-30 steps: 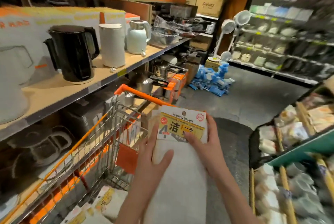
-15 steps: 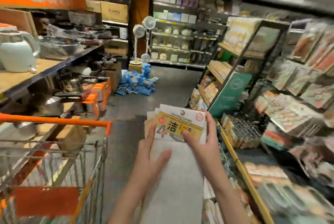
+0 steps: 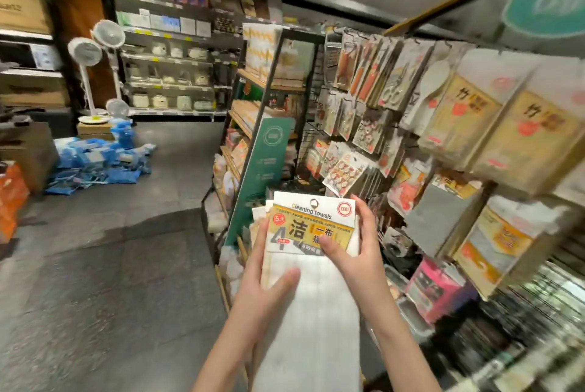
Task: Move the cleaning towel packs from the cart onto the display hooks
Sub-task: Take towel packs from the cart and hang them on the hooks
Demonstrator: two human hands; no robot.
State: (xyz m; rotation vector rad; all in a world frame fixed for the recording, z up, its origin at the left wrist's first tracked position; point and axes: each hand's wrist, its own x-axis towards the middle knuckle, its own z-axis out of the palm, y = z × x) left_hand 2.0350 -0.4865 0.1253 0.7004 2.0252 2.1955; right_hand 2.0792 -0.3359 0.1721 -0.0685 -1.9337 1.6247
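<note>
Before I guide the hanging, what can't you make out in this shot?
Head view:
- Pack count: the stack is hidden behind its front card.
- Free hook: the rack is crowded, and blurred to the right.
- Left hand fingers: behind the stack.
- Cart: out of frame.

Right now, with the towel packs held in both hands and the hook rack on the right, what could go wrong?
1. The cleaning towel packs are a fanned stack, gripped by the left hand and right hand; freeing a hand could let packs slide out.
2. The display rack looks crowded with hanging goods, so threading a pack on may knock neighbours off.
3. No free hook is plainly visible.
</note>
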